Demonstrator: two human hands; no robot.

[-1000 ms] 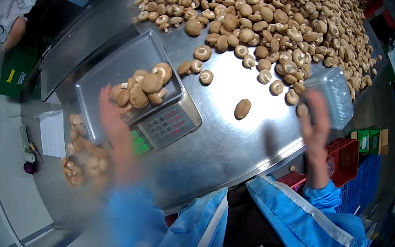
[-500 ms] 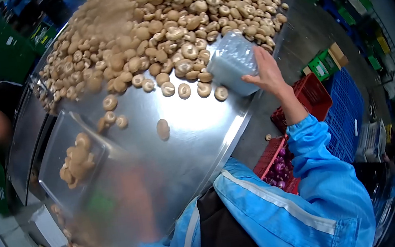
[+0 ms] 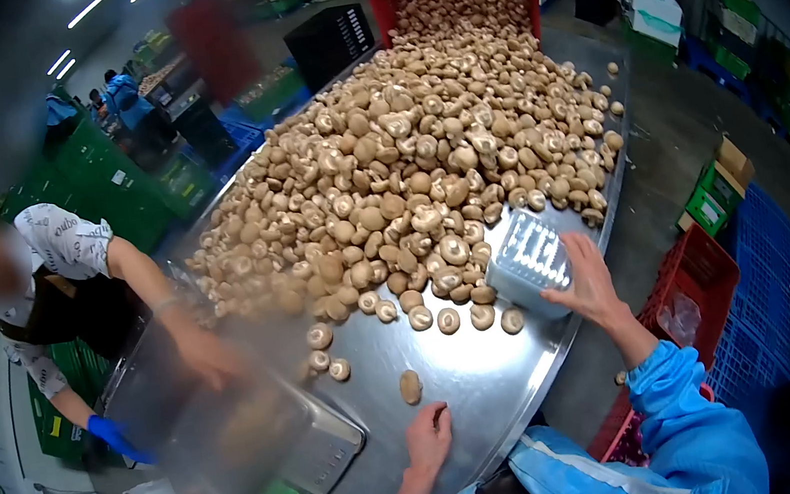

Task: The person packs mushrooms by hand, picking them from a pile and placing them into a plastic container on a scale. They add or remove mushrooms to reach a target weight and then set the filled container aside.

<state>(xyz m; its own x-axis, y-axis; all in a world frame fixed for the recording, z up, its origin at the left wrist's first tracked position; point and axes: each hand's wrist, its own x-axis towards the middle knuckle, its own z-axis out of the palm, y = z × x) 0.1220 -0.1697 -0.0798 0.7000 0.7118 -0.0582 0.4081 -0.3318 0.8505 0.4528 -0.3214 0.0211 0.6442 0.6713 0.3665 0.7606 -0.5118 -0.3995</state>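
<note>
My right hand (image 3: 590, 282) grips the near right side of a stack of clear plastic trays (image 3: 525, 261), thumb in front and fingers behind. The stack stands at the right edge of the metal table (image 3: 474, 377), against a big heap of brown mushrooms (image 3: 385, 178). Low over the table's near part, my left hand (image 3: 429, 439) has its fingers curled in, with nothing visible in them. Just beyond its fingertips lies a single mushroom (image 3: 411, 387). Left of it stands a weighing scale (image 3: 328, 450) with a green display, its upper part blurred.
A co-worker's bare hand (image 3: 209, 359) reaches over the scale; their other hand wears a blue glove (image 3: 119, 439). A tipped red crate (image 3: 537, 0) holds mushrooms at the far end. Red crates (image 3: 697, 275) and a blue crate (image 3: 758, 277) stand beside the table's right edge.
The view has tilted up, bringing the co-worker and tipped crate into sight. My left hand, blurred before near the scale, now shows clearly right of it. My right hand stays on the tray stack.
</note>
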